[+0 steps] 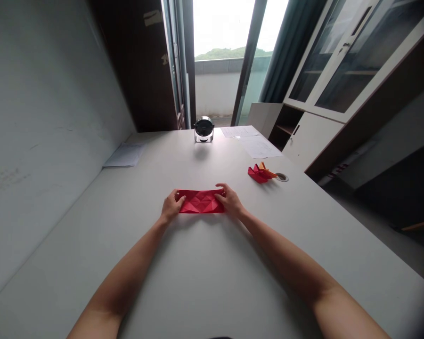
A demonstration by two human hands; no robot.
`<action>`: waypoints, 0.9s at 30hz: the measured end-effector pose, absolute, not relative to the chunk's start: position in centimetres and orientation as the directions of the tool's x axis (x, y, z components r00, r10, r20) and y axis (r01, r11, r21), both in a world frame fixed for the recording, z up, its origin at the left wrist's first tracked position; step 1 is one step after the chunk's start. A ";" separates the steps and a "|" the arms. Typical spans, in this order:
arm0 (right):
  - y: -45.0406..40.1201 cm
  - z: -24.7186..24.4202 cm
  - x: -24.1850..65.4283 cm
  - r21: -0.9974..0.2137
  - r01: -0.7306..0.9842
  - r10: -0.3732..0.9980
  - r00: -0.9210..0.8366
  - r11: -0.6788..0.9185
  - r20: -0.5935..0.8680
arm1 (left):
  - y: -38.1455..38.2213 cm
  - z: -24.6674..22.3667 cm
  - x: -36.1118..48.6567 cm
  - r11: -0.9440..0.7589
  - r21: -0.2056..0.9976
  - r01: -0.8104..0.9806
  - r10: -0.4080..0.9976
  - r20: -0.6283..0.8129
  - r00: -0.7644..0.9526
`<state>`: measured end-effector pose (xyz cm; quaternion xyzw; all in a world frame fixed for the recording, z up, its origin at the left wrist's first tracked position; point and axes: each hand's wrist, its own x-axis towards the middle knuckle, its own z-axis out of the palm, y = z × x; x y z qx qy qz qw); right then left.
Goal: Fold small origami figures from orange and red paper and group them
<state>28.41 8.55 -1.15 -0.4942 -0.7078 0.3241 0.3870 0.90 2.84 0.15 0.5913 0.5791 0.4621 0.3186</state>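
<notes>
A red sheet of folding paper (200, 202), creased and folded into a wide rectangle, is held between my two hands above the white table (198, 278). My left hand (172, 205) grips its left end, thumb on the near face and fingers behind. At the right end, my right hand (229, 200) pinches the paper with the thumb in front, the index finger raised a little over the top edge. Crossing crease lines show in the middle of the sheet. The fingers behind the paper are partly hidden.
Folded red and orange paper pieces (261, 173) lie to the right beside a round cable hole (281, 177). A round black and silver device (204, 129) stands at the back. Paper sheets (259, 147) lie at the back right, more papers (124, 155) by the left wall.
</notes>
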 end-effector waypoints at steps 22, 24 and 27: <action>5.8 -0.2 25.9 -0.176 0.675 0.683 -0.625 0.716 0.377 | 2.5 -1.8 2.3 -0.397 0.231 0.888 0.918 0.110 0.381; 5.6 -0.6 25.5 -0.193 0.681 0.701 -0.633 0.706 0.328 | 2.6 -2.0 2.4 -0.380 0.227 0.897 0.925 0.098 0.367; 5.7 -1.0 25.5 -0.208 0.688 0.716 -0.636 0.695 0.290 | 2.7 -2.2 2.4 -0.365 0.217 0.906 0.931 0.079 0.356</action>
